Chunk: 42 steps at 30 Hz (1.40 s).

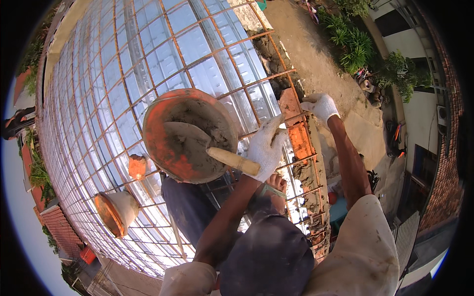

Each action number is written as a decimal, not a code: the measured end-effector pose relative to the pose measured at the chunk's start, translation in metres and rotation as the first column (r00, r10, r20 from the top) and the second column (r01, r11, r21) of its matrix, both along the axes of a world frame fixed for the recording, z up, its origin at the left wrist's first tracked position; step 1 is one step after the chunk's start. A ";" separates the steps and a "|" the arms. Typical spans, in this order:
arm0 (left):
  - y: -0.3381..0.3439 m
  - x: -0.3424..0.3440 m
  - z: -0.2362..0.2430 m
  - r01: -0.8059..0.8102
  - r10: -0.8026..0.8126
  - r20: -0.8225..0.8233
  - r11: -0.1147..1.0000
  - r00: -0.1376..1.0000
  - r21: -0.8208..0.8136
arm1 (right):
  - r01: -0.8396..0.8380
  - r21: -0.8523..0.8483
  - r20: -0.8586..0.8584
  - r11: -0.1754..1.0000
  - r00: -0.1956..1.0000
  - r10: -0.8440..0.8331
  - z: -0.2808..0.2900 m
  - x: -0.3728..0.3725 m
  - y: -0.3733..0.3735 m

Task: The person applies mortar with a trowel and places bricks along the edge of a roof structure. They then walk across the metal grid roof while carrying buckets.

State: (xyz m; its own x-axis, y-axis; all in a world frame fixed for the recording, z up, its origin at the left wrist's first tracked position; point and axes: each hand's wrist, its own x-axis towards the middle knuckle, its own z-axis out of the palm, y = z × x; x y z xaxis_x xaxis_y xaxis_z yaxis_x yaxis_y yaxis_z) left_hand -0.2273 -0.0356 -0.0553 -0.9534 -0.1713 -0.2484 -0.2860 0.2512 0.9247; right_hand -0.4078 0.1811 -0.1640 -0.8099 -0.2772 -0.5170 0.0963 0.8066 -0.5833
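My left hand (267, 149), in a white knit glove, is over the rebar grid beside the row of bricks. Its fingers and thumb are apart, with nothing seen between them. My right hand (323, 107), gloved too, is at the outer side of the brick row, its fingers curled near a reddish brick (289, 104); what they hold, if anything, is hidden. An orange brick (299, 140) lies just nearer in the same row. Left of my left hand sits a bucket (160, 143) of grey mortar. A trowel rests in it, its wooden handle (234, 160) reaching my left wrist.
Rusty rebar (173, 37) crosses shiny corrugated metal sheets (190, 47). A broken brick (138, 166) and a tipped, mortar-stained bucket (117, 212) lie on the left. Wet mortar (307, 177) lines the edge. Below on the right are ground (316, 54) and plants (353, 49).
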 end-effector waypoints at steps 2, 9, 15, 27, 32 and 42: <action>-0.004 0.019 0.022 0.068 -0.071 0.083 0.997 0.994 0.041 | 0.214 -0.135 -0.022 0.967 0.975 -0.219 0.012 0.010 0.011; -0.026 0.113 0.013 0.372 -0.352 0.222 0.927 0.909 -0.053 | 0.330 -0.246 -0.110 0.911 0.925 -0.364 0.069 0.060 -0.015; -0.034 0.129 0.011 0.469 -0.487 0.303 0.873 0.819 0.137 | 0.329 -0.397 -0.185 0.857 0.885 -0.426 0.068 0.090 -0.016; -0.219 0.221 0.121 -0.515 0.474 0.387 0.857 0.791 0.000 | 0.243 -0.356 -0.144 0.902 0.940 -0.310 0.109 0.098 -0.050; -0.307 0.280 0.068 -0.371 0.747 0.076 0.413 0.661 -0.832 | 0.227 -0.448 -0.148 0.865 0.935 -0.323 0.099 0.113 -0.070; -0.391 0.221 -0.009 0.076 0.622 0.441 0.523 0.647 -0.849 | 0.077 -0.363 -0.224 0.929 0.960 -0.167 0.172 0.114 -0.073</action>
